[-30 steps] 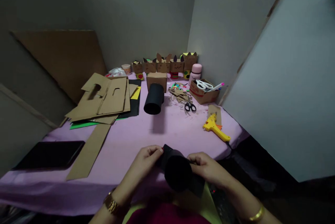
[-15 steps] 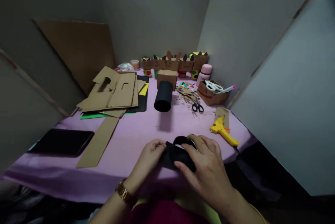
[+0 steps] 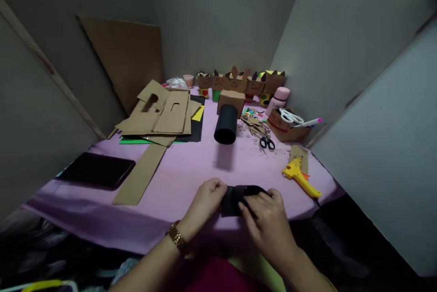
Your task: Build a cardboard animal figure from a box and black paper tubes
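Site was a craft workspace. Yellow plastic glue gun [image 3: 301, 180], black-handled scissors [image 3: 266, 143] and flat brown cardboard sheets [image 3: 172, 117] indicated this.

Two black paper tubes [image 3: 226, 121], two scissors [image 3: 266, 140], one glue gun [image 3: 302, 178], one bottle [image 3: 278, 100], perhaps five cardboard faces [image 3: 235, 84]
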`<control>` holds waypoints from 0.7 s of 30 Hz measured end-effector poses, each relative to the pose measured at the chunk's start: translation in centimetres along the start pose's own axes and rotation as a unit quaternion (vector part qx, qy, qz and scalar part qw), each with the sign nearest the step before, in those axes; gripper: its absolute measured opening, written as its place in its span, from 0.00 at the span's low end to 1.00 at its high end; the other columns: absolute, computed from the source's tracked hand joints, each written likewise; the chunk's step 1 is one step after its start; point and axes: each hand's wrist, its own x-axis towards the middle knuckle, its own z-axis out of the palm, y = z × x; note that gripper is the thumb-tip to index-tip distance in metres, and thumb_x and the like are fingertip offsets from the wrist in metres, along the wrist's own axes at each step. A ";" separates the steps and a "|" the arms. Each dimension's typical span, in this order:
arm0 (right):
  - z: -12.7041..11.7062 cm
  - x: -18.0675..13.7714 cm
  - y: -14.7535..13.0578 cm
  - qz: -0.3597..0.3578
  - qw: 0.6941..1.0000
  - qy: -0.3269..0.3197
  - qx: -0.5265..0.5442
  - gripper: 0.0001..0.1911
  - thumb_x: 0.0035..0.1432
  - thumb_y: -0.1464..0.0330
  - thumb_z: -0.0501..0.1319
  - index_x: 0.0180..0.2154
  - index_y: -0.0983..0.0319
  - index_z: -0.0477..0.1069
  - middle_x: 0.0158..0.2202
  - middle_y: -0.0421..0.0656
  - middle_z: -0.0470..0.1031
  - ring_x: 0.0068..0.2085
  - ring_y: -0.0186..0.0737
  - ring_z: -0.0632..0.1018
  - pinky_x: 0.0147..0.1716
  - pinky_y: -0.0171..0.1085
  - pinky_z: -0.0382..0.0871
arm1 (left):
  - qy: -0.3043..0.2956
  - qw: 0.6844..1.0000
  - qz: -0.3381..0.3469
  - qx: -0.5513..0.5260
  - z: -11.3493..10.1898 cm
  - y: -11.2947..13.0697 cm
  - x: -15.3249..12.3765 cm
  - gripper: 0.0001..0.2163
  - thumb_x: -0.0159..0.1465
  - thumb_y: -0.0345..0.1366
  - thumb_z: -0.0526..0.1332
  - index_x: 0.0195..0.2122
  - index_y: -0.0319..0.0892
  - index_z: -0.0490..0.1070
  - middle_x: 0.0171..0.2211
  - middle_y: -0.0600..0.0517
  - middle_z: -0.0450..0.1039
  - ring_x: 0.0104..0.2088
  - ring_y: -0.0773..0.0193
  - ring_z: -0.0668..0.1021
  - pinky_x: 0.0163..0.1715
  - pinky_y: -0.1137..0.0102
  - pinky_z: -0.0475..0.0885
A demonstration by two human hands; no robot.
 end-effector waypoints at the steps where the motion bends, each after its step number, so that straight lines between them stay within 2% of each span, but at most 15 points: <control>1: -0.1 -0.1 0.3 -0.001 1.000 -0.001 0.003 0.12 0.61 0.74 0.51 0.28 0.62 0.70 0.25 0.43 0.75 0.29 0.44 0.72 0.41 0.44 0.54 | 0.004 1.000 0.002 0.004 0.0 0.0 0.0 0.09 0.55 0.41 0.56 0.22 0.42 0.64 0.17 0.58 0.60 0.19 0.69 0.64 0.19 0.72 0.57; 11: -0.7 -0.7 1.1 -0.024 0.999 -0.001 0.041 0.12 0.61 0.74 0.53 0.26 0.61 0.66 0.22 0.39 0.71 0.26 0.38 0.70 0.41 0.41 0.53 | 0.027 0.999 0.011 0.029 -0.1 -0.2 0.2 0.09 0.56 0.40 0.54 0.22 0.43 0.62 0.19 0.58 0.60 0.21 0.69 0.64 0.20 0.72 0.58; 21: -0.8 -0.1 1.2 -0.008 0.999 -0.026 0.037 0.12 0.62 0.74 0.52 0.26 0.62 0.68 0.23 0.40 0.72 0.27 0.40 0.72 0.41 0.42 0.53 | 0.006 0.999 0.008 0.035 -0.2 -0.1 0.1 0.10 0.57 0.43 0.54 0.24 0.44 0.62 0.18 0.58 0.60 0.19 0.68 0.66 0.19 0.72 0.60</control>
